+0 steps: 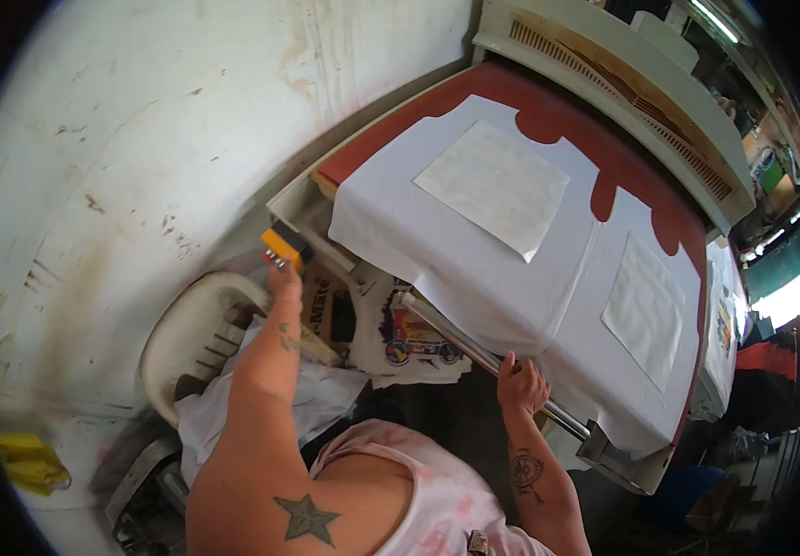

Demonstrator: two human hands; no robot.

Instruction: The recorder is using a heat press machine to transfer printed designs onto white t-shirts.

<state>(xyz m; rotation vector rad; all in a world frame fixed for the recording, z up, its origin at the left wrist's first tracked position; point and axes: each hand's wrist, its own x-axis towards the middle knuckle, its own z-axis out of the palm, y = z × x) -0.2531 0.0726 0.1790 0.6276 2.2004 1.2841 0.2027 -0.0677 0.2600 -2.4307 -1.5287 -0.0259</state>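
My left hand (284, 280) reaches a yellow and black control box (286, 246) at the near left corner of a press. Its fingertips touch the box by the buttons, and most of the fingers are hidden. My right hand (522, 385) is closed round a metal bar (474, 347) along the press's front edge. White shirts (390, 222) lie flat on the red bed (363, 162) of the press, their lower parts draped over the front. On them rest two pale square sheets, a left sheet (492, 185) and a right sheet (645, 310), the left one with a lifted corner.
The press's upper housing (622, 102) with vent slots stands behind the bed. A stained white wall (131, 139) borders the left. Below are a white plastic chair (173, 338) with white cloth, a cardboard box (327, 301), and printed shirts (409, 357).
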